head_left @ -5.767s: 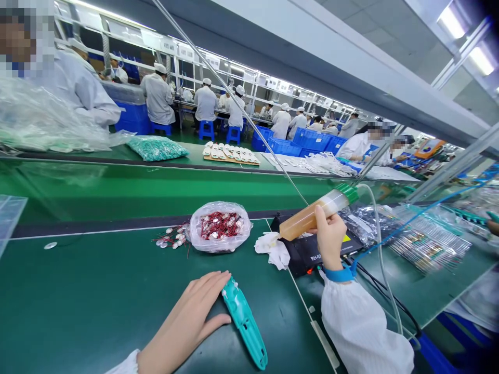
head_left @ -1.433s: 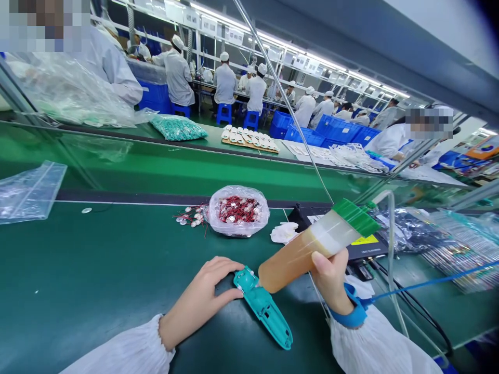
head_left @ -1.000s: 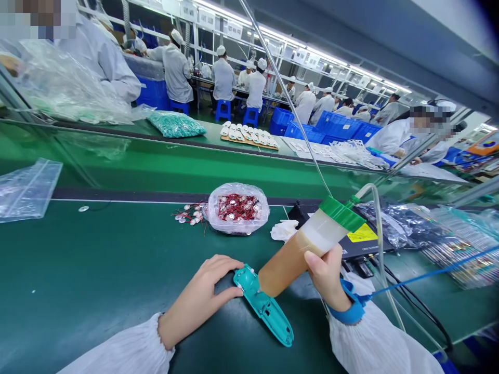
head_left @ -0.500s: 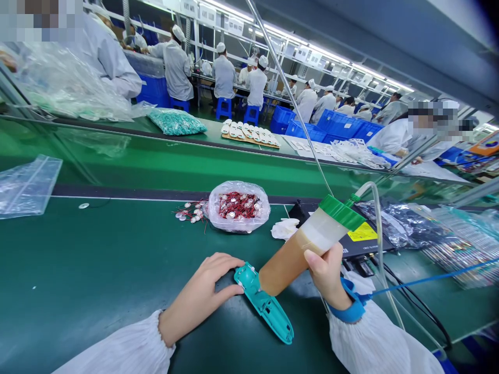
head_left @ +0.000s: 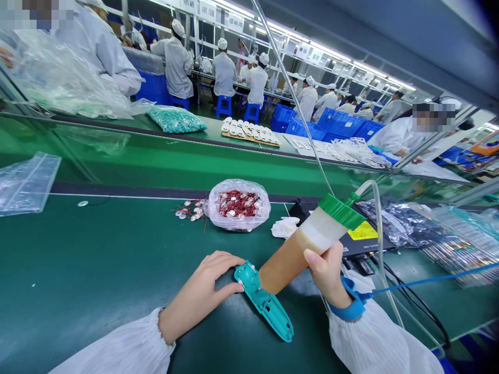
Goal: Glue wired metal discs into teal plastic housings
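A teal plastic shell (head_left: 271, 310) lies hollow side up on the green table, slanting from upper left to lower right. My left hand (head_left: 206, 291) grips its upper left end between thumb and fingers. Wrapped round a large syringe-like bottle (head_left: 290, 257) of brown fluid is my right hand (head_left: 327, 270), with a blue strap at the wrist. The bottle has a green cap and a clear hose, and tilts down to the left over the shell. Its tip is hidden from view.
A plastic-lined bowl (head_left: 239, 205) of red-wired discs stands behind the shell, loose discs (head_left: 191, 210) beside it. A black box (head_left: 366, 241) with cables is at right. A clear bag (head_left: 27, 184) lies left. People sit beyond the ledge (head_left: 156, 161).
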Tool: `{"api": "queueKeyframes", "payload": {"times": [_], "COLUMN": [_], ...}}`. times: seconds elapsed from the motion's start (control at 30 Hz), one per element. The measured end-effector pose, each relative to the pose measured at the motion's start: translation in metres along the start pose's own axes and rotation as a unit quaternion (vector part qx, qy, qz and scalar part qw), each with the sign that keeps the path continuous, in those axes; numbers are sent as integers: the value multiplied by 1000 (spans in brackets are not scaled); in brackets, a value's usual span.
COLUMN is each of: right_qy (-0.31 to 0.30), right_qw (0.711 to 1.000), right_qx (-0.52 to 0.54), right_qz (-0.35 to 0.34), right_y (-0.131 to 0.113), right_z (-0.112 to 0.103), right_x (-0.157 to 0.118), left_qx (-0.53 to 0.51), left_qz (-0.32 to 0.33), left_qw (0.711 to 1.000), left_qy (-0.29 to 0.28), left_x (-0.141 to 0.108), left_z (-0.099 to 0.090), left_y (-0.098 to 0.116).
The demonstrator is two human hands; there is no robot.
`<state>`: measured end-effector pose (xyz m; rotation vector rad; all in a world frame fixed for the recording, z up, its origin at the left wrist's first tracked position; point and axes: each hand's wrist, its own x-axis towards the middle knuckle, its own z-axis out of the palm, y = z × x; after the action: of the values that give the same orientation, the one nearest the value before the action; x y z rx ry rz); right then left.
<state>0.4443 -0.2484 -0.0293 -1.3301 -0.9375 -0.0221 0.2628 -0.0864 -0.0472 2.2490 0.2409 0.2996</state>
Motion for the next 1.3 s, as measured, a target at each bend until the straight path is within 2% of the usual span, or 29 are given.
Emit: {"api": "queueKeyframes", "payload": {"times": [1.0,1.3], "right_qy": [-12,-25], "right_qw": [999,1000], "right_qx": [14,8], "right_qz": [35,11], "right_y": [-2,-10], "right_z": [4,4], "right_x": [-3,5], "left_qx": [-11,-9], "left_qz": [7,10], "left_qw": [1000,1000], "left_qy": [-2,-1], "left_x": [2,2], "left_z": [0,0], "left_y": [-1,-2]}}
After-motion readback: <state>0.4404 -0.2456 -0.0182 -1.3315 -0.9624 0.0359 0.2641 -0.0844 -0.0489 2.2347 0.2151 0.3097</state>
